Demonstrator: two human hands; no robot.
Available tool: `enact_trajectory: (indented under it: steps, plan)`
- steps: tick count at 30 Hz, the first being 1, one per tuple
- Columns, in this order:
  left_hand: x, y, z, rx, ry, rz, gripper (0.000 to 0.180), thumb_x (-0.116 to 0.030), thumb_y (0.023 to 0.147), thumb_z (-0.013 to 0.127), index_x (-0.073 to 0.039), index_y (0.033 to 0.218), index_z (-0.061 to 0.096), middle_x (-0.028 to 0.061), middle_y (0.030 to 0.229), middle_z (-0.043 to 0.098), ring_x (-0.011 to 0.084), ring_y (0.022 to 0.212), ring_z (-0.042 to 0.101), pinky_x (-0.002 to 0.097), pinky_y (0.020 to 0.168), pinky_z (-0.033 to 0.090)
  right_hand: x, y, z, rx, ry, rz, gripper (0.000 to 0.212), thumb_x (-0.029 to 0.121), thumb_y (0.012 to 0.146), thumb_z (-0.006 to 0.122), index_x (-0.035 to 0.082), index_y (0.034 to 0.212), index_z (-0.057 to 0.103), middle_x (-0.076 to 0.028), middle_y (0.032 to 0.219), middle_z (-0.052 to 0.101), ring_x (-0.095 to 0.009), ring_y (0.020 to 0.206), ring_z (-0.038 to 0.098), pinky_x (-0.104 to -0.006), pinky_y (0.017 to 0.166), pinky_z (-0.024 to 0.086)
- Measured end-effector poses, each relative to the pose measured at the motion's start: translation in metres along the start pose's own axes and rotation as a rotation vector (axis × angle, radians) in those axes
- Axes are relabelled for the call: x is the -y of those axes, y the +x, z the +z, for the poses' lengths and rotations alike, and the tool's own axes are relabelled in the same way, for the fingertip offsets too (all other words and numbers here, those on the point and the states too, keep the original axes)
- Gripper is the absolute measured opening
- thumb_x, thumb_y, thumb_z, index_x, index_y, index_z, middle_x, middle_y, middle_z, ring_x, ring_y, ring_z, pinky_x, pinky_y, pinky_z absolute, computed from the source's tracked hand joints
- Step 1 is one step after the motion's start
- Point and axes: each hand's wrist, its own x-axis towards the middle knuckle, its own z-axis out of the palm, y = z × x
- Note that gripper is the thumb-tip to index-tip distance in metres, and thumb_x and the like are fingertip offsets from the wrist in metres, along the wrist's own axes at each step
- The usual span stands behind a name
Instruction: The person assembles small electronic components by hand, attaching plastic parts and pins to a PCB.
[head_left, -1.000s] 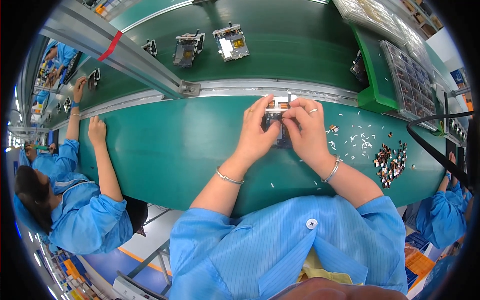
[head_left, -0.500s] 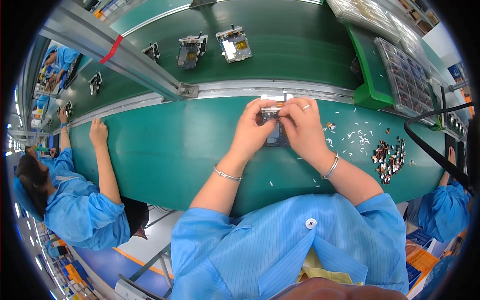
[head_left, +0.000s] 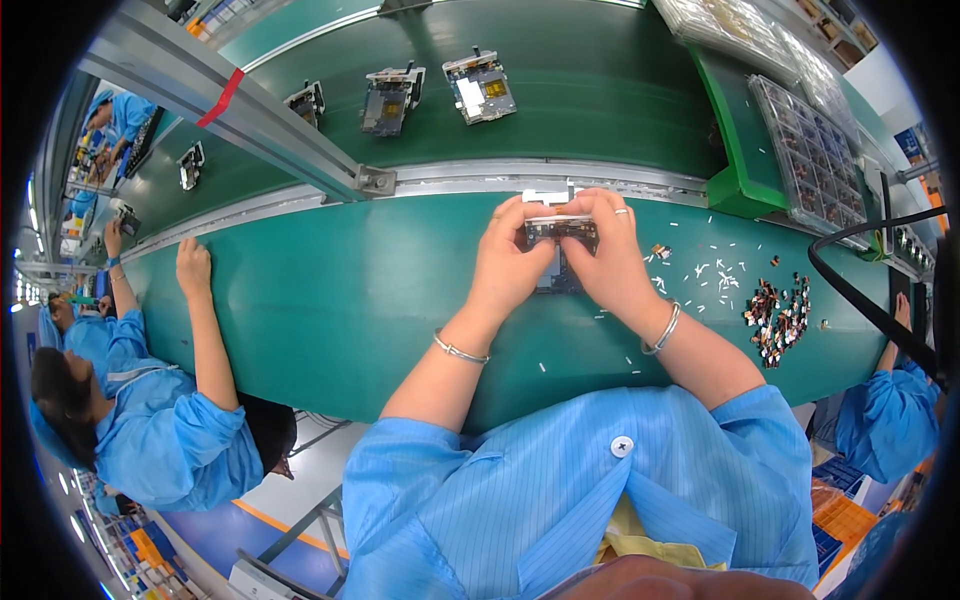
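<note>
A dark circuit board assembly (head_left: 559, 278) with a white part along its far end lies on the green table (head_left: 380, 290). My left hand (head_left: 512, 245) closes on its left side, thumb pressed near the middle. From the right, my right hand (head_left: 598, 240) grips the same assembly, its thumb close to the left one. Between my fingers a dark strip-like section (head_left: 562, 229) stands across the board. To the right of my hands lie many small white strips (head_left: 715, 280) and a pile of small connector-like parts with orange and black bits (head_left: 778, 322).
Behind a metal rail (head_left: 450, 180), similar board assemblies (head_left: 483, 88) sit on a green conveyor belt (head_left: 600, 90). A slanted metal post (head_left: 250, 110) rises at left. A compartment tray (head_left: 808, 145) rests on a green stand; a black cable (head_left: 850, 285) curves at right. Co-workers (head_left: 170, 400) sit on both sides.
My right fingers have shifted on the assembly, and a dark strip-like section now shows between both hands. Boards on the belt have moved slightly right. The left co-worker leans back.
</note>
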Motion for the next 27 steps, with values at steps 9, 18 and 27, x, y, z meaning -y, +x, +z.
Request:
enact_trajectory:
  steps: [9, 18, 27]
  plan:
    - [-0.003, -0.002, 0.004, -0.040, -0.023, 0.009, 0.031, 0.005, 0.075, 0.064, -0.005, 0.105, 0.063, 0.0106, 0.124, 0.052, 0.0171, 0.096, 0.060, 0.0280, 0.079, 0.051, 0.008, 0.004, 0.001, 0.065, -0.028, 0.053, 0.031, -0.001, 0.074, 0.063, 0.006, 0.101, 0.052, -0.012, 0.116, 0.048, -0.036, 0.107, 0.043, -0.0438, 0.093, 0.040]
    - [0.013, 0.000, -0.006, 0.090, -0.167, 0.035, 0.042, 0.004, 0.078, 0.062, -0.009, 0.118, 0.060, 0.0101, 0.132, 0.046, 0.0182, 0.103, 0.059, 0.0295, 0.088, 0.049, -0.017, 0.005, -0.004, 0.151, 0.170, 0.067, 0.030, 0.002, 0.079, 0.065, 0.009, 0.106, 0.055, -0.013, 0.128, 0.045, -0.030, 0.116, 0.044, -0.0374, 0.095, 0.042]
    - [0.014, -0.005, -0.005, 0.047, -0.086, 0.053, 0.061, 0.006, 0.081, 0.060, -0.006, 0.138, 0.042, 0.0068, 0.132, 0.044, 0.0155, 0.116, 0.047, 0.0301, 0.096, 0.043, -0.036, 0.024, -0.006, 0.084, 0.217, 0.049, 0.026, 0.007, 0.073, 0.068, 0.005, 0.096, 0.057, -0.016, 0.115, 0.053, -0.034, 0.108, 0.051, -0.0396, 0.095, 0.043]
